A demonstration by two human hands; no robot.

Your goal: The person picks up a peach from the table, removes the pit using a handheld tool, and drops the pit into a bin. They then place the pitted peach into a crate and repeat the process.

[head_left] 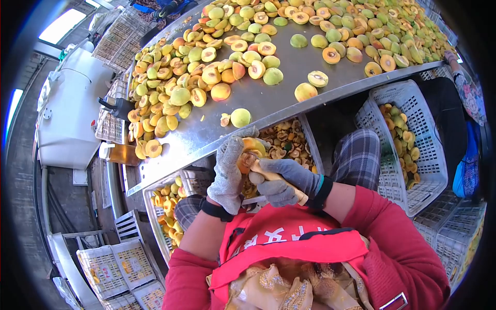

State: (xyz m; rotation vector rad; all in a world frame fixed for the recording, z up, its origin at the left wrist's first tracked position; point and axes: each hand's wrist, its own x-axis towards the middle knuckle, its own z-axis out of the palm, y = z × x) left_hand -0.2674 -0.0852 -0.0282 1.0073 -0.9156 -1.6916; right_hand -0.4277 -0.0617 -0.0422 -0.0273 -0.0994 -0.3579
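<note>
the metal bench (294, 57) bears a spread of halved fruit (211, 75). below its near edge sits a crate of scraps (313, 144). above that crate, the gloved left hand (227, 168) has its fingers curled round an orange fruit (246, 155); the gloved right hand (290, 181) grips a pale-handled tool (299, 196) at it.

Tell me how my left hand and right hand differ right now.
The left hand is gloved in pale, speckled grey; the right hand in darker blue-grey.
The left hand cups an orange-yellow fruit; the right hand grips a tan handle whose far end meets that fruit.
Shared: both are gloved and have a dark band at the wrist.
</note>
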